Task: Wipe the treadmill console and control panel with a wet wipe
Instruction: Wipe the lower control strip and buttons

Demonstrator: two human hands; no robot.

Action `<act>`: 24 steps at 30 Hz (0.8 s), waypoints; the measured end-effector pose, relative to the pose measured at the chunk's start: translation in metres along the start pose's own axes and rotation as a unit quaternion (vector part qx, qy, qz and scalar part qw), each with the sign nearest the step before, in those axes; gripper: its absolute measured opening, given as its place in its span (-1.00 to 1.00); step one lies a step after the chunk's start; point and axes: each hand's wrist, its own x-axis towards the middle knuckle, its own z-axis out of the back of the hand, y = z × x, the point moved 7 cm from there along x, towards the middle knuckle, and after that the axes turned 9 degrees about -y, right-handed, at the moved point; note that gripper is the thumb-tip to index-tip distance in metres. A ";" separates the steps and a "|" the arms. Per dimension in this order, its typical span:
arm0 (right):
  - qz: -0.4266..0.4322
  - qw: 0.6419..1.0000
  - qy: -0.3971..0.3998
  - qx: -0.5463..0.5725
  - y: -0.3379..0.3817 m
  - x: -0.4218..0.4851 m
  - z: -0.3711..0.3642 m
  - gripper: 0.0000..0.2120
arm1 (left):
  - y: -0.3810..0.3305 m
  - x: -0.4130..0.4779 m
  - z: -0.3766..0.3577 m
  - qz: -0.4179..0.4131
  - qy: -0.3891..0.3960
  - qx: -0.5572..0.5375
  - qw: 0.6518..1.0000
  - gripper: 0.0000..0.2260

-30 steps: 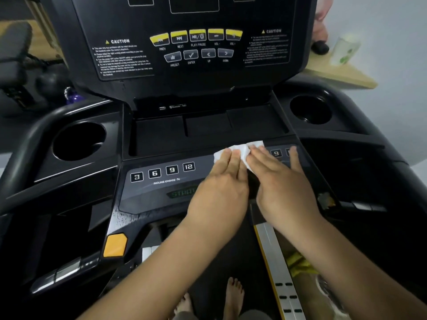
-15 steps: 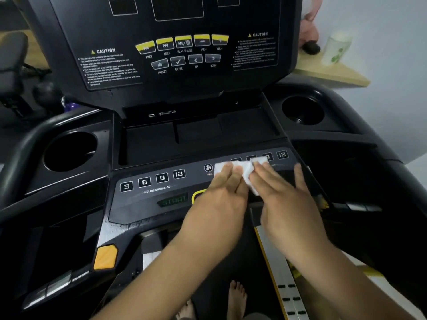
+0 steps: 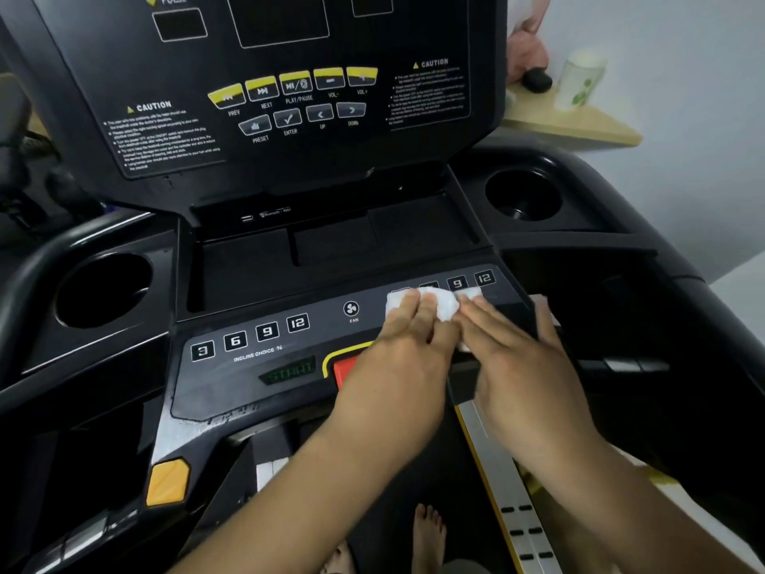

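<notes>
Hands: left hand (image 3: pixel 397 366) and right hand (image 3: pixel 521 358) lie flat side by side, fingers straight, pressing the wet wipe, not gripping it.
Control panel (image 3: pixel 248 366): the sloped key strip under the hands.
Wet wipe (image 3: pixel 441 306): under both hands' fingertips, its long axis left-right along the key row.
Ahead: the 12 key (image 3: pixel 484 278) lies to the right, likely next; the right hand is nearer.
Change: the wipe has slid right, and the fan key (image 3: pixel 351 309) is now uncovered.

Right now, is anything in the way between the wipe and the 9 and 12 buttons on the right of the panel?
Nothing visible. The left hand and right hand press the wipe flat on the panel; the 9 button and 12 button lie bare just past its far right edge.
</notes>
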 end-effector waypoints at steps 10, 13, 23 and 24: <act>-0.034 0.999 -0.010 0.016 -0.019 -0.012 0.005 -0.39 | -0.016 -0.003 -0.003 -0.033 -0.019 -0.026 0.999 -0.51; -0.035 0.999 -0.020 0.017 -0.028 -0.007 0.004 -0.40 | -0.018 0.013 -0.001 -0.056 -0.045 -0.002 0.997 -0.55; -0.052 0.998 -0.010 0.027 -0.032 -0.020 0.007 -0.34 | -0.028 0.010 -0.014 -0.080 -0.008 0.023 0.997 -0.50; -0.050 0.998 -0.010 0.029 -0.033 -0.017 0.007 -0.35 | -0.029 0.014 -0.014 -0.077 -0.019 0.023 0.997 -0.49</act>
